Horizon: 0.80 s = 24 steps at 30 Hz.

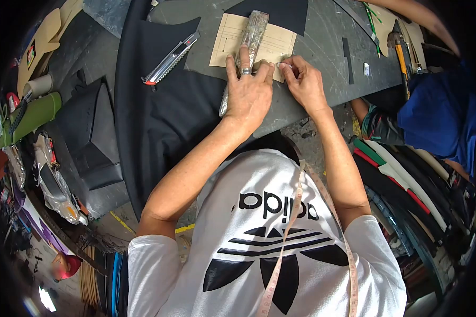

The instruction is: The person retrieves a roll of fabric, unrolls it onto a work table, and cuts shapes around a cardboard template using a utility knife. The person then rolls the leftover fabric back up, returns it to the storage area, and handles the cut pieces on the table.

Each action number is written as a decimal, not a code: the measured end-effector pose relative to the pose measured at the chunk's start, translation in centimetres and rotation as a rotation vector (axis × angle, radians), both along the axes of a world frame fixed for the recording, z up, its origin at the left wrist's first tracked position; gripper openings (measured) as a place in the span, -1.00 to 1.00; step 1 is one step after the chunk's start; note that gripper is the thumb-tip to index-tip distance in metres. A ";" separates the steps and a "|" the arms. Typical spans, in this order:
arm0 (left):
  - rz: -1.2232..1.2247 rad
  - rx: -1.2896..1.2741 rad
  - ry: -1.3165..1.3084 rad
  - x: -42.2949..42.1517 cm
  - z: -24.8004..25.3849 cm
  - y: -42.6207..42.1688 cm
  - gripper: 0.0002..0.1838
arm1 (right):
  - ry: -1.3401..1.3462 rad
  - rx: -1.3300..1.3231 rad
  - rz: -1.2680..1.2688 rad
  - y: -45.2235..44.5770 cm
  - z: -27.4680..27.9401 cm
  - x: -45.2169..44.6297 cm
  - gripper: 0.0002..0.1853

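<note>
My left hand [248,90] presses down with spread fingers over a long bar wrapped in clear plastic [255,33]. Under the bar lies a tan cardboard pattern piece [226,38] with lines and small holes marked on it. My right hand [305,82] is closed in a pinch at the pattern's lower right edge, around a small white piece [281,65] whose kind I cannot make out. Black material [280,11] shows beyond the pattern's far edge. To the left, a box cutter [172,58] rests on black fabric [169,111].
A hammer [402,61], a steel ruler [357,21] and green pens [373,29] lie at the table's right end, near another person's arm [420,16]. A black bag-like piece [92,132] lies to the left. Material rolls [402,179] are stacked lower right. A tape measure [291,222] hangs from my neck.
</note>
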<state>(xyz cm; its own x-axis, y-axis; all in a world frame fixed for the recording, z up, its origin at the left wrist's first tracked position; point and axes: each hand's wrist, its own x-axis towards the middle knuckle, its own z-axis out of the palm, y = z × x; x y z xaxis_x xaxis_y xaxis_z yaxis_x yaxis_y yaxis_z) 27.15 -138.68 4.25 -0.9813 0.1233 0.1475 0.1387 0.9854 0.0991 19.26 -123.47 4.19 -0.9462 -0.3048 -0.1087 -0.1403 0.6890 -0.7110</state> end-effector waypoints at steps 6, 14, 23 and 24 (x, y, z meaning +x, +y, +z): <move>0.016 0.009 -0.027 0.1 0.0 0.2 -0.58 | -0.125 -0.081 -0.016 0.5 -0.4 -0.2 -0.82; 0.070 0.364 0.122 -0.2 1.4 -4.0 -0.63 | -0.069 -0.415 -0.031 -2.2 1.2 -2.9 -0.80; 0.214 0.285 0.037 -0.1 -1.3 -9.7 -0.61 | 0.361 0.050 0.511 -10.6 0.8 -5.9 -0.82; 0.216 0.292 0.034 0.0 -1.5 -9.5 -0.61 | 0.357 0.056 0.515 -10.7 0.7 -5.9 -0.82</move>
<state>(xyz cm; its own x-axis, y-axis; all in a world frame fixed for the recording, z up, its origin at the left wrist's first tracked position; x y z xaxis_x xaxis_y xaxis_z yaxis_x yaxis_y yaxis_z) 27.15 -148.20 2.76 -0.9740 -0.1388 0.1789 -0.0620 0.9233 0.3791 13.36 -134.16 4.90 -0.6605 -0.7341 0.1579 -0.6861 0.5045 -0.5242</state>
